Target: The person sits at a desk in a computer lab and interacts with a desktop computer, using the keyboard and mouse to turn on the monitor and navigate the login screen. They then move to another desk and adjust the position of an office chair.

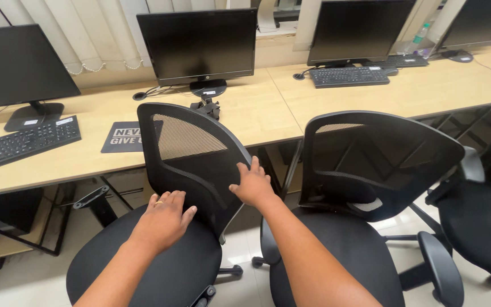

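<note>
Chair backrest point(191, 156) upright, tilted left; both hands point(163, 219) flat on chair.

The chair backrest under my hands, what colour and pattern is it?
Black, with a see-through mesh weave; the backrest shows best in the head view, the right hand resting on its edge.

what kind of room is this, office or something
Most likely a shared office or computer lab: a long wooden desk carries several monitors and keyboards, with black mesh chairs pulled up, one under both hands.
</note>
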